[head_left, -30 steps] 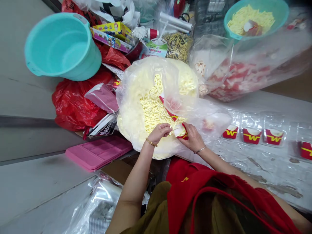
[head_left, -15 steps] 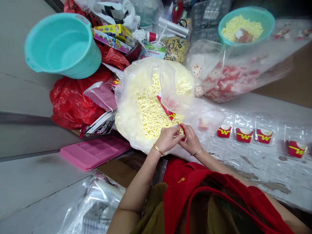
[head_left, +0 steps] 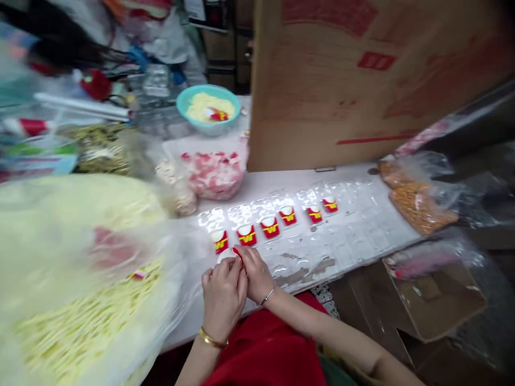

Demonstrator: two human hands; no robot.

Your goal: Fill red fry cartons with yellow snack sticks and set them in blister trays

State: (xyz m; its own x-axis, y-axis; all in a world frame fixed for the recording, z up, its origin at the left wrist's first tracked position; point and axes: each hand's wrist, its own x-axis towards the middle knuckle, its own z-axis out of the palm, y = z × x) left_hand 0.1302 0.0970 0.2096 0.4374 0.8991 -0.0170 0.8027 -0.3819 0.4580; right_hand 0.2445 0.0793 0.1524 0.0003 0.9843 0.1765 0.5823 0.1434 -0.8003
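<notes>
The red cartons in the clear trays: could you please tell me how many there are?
6, in one row, left to right: first carton, second, third, fourth, then past a gap the fifth and sixth; the left hand may hide more.

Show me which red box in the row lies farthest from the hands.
It's the red box at the row's right end. The other five lie to its left, closer to the left hand and right hand.
</notes>
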